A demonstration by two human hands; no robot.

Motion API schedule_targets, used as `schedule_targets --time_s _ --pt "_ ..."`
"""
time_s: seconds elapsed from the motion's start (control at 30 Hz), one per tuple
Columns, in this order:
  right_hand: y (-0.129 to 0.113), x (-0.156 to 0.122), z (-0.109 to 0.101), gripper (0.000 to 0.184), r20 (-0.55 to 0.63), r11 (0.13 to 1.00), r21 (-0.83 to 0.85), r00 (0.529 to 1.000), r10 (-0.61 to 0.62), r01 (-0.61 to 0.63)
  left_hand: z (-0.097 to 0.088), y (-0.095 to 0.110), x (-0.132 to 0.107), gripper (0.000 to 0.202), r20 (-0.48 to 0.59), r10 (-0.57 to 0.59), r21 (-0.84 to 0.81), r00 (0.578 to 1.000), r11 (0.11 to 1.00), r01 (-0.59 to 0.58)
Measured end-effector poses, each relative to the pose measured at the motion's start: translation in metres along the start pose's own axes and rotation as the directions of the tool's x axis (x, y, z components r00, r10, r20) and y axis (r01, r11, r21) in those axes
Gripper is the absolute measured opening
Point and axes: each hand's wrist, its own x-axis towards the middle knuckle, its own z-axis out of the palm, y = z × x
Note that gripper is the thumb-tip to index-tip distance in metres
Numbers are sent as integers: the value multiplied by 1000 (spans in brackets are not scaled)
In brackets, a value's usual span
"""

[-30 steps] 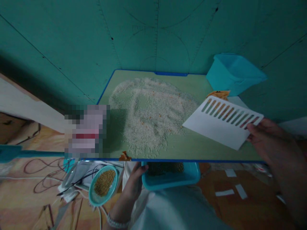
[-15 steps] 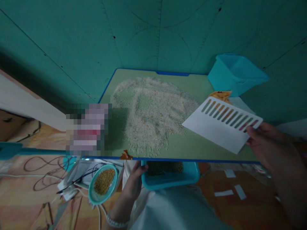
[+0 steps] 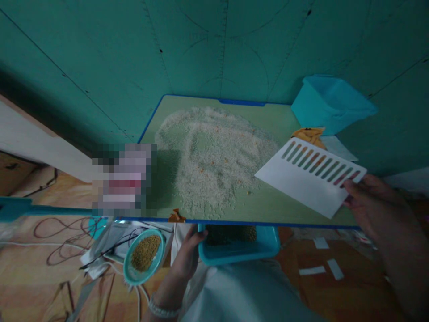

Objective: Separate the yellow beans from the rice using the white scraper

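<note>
My right hand (image 3: 377,201) is closed on the corner of a white slotted scraper (image 3: 301,181), tilted over the right side of the table. Left of its tip spreads a thin layer of white rice-like grains (image 3: 214,134), dotted with several yellow kernels. One yellow kernel (image 3: 248,192) lies on the green tabletop (image 3: 161,197), apart from the layer. Below the front edge, my left hand (image 3: 187,255) grips the left rim of a blue tray (image 3: 239,258). Dark contents and some yellowish kernels show in it, partly hidden under the table edge.
A blue bin (image 3: 330,105) stands at the back right, with a crumpled orange-brown piece (image 3: 310,134) in front. A blurred-out box (image 3: 125,179) is on the left. A round blue bowl of kernels (image 3: 145,254) sits below, among cables. A brown scrap (image 3: 176,216) lies at the front edge.
One yellow kernel has shifted from beside the scraper's tip toward the front edge, onto the tabletop. The scraper and both hands hold almost the same place.
</note>
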Motion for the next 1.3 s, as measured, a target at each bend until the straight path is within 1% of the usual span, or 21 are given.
schedule_targets --time_s 0.13,0.27,0.37,0.47,0.63,0.77,0.97,1.13,1.3 --pt "-2 -1 3 28 16 999 41 1000 -1 0 1 -1 1 46 -10 -17 -22 1000 1000 17" --pt "-3 1 20 25 77 998 58 997 -22 17 6 -2 1 42 7 -23 -27 1000 999 23" --pt "-5 6 33 22 114 998 56 993 -38 32 10 -1 -1 42 30 -13 -23 999 1000 13" --pt "-8 10 39 23 133 998 54 990 -49 42 10 0 -3 44 34 -5 -15 999 1000 6" --pt "-10 9 33 25 158 999 42 987 -24 17 6 -1 -3 47 7 -12 -20 1000 1000 13" --pt "-9 6 28 25 150 999 45 988 -31 24 5 -1 0 43 1 -20 -12 1000 1000 20" --pt "-11 2 35 19 201 1000 11 979 -23 21 9 0 0 40 22 -28 -29 999 999 28" --pt "-15 3 34 24 224 1000 -7 974 -23 25 9 1 -2 42 32 -22 -34 999 999 23" --pt "-16 5 32 28 200 999 -28 979 -29 36 6 -2 0 40 36 -20 -24 999 999 21"
